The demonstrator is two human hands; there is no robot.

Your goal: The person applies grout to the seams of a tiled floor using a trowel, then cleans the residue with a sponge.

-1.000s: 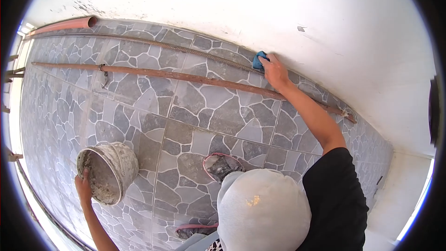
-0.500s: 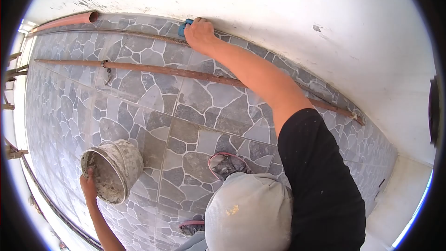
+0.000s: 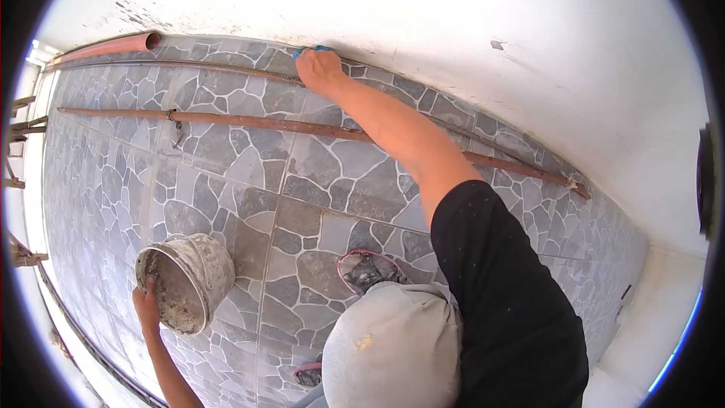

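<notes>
My left hand (image 3: 146, 304) grips the rim of a mortar-smeared bucket (image 3: 215, 264), its thumb over the inside edge. The bucket tilts with its mouth toward the left, and grey, wet-looking mortar (image 3: 177, 298) coats its inside. My right arm reaches far out, and my right hand (image 3: 320, 74) is closed around a small blue pad (image 3: 323, 48) where the floor meets the white wall (image 3: 423, 0). Most of the pad is hidden behind the fingers, so I cannot tell whether it is a sponge or a cloth.
Stone-patterned tiles (image 3: 310, 230) cover the floor. A long rusty pole (image 3: 264, 122) lies across it, with a thin ribbed bar (image 3: 219, 66) nearer the wall. An orange pipe (image 3: 113, 47) rests in the far left corner. My shoe (image 3: 368, 270) stands right of the bucket.
My right hand has turned, so the fingers now cover more of the blue pad, still along the wall's foot. The view has shifted slightly; my left hand keeps its hold on the bucket.
</notes>
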